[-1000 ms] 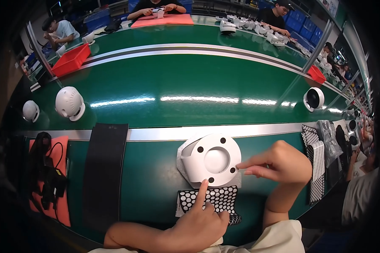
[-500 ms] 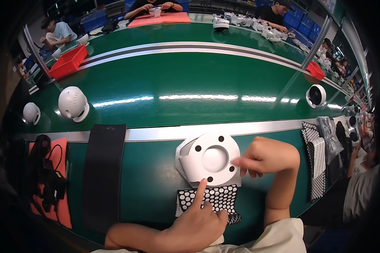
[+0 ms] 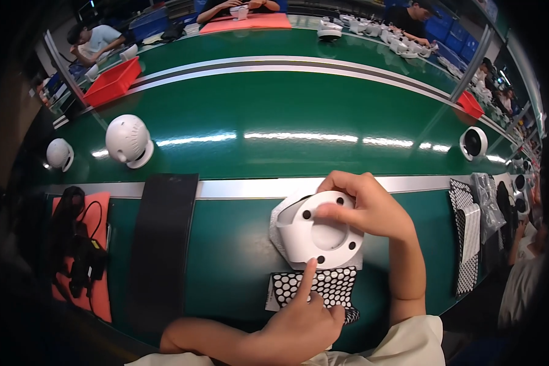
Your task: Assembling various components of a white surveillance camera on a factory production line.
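A white rounded plastic device (image 3: 294,239) with a ring-shaped base lies in front of me, ring side up. Several round black foot pads sit around the ring, and its middle is a recessed circle. My left hand (image 3: 299,323) points its index finger at the pad nearest me and touches it or its edge; the other fingers are loosely curled around nothing. Over the far side of the ring, my right hand (image 3: 375,207) has its thumb laid across the rim by the upper left pad. Its fingers reach over the far edge, gripping the device, their tips partly hidden.
Dotted black-and-white material (image 3: 314,287) lies just below the device, and a long black mat (image 3: 163,250) to the left. Cables rest on a pink foam sheet (image 3: 100,293). White devices (image 3: 128,140) stand beyond the metal strip. Other people work across the bench.
My right hand has moved from beside the ring up and left onto its far rim. My left index finger stays at the near pad. The whole view has shifted slightly.
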{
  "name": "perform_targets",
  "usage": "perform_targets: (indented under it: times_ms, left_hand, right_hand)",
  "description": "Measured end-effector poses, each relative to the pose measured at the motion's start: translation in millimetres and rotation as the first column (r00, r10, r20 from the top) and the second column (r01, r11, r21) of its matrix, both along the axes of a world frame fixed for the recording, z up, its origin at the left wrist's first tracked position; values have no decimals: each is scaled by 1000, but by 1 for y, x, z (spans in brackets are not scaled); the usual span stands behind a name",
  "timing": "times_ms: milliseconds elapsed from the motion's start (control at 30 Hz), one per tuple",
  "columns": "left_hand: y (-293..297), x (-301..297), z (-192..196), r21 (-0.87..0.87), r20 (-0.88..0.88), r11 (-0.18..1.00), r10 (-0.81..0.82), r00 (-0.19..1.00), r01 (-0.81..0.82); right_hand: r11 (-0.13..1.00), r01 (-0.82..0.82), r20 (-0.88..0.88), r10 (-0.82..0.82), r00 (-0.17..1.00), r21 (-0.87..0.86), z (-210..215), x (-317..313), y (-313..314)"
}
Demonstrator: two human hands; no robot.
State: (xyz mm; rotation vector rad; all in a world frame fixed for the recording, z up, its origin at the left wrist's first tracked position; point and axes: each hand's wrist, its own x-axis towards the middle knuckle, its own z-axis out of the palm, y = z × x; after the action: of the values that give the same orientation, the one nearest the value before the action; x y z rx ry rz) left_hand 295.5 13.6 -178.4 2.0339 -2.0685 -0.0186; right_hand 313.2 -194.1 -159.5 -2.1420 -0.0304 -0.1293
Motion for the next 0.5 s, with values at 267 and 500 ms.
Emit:
perform_targets:
  times_ms: [267, 500]
  left_hand:
    - [1, -4, -12, -117, -122, 993, -46, 991, 32]
    - [9, 5, 7, -321, -123, 946, -95, 988, 51]
  right_hand:
    - [900, -310, -259, 235, 937, -307, 22, -9, -7]
    - [958, -4, 172, 56, 983, -287, 10, -32, -12]
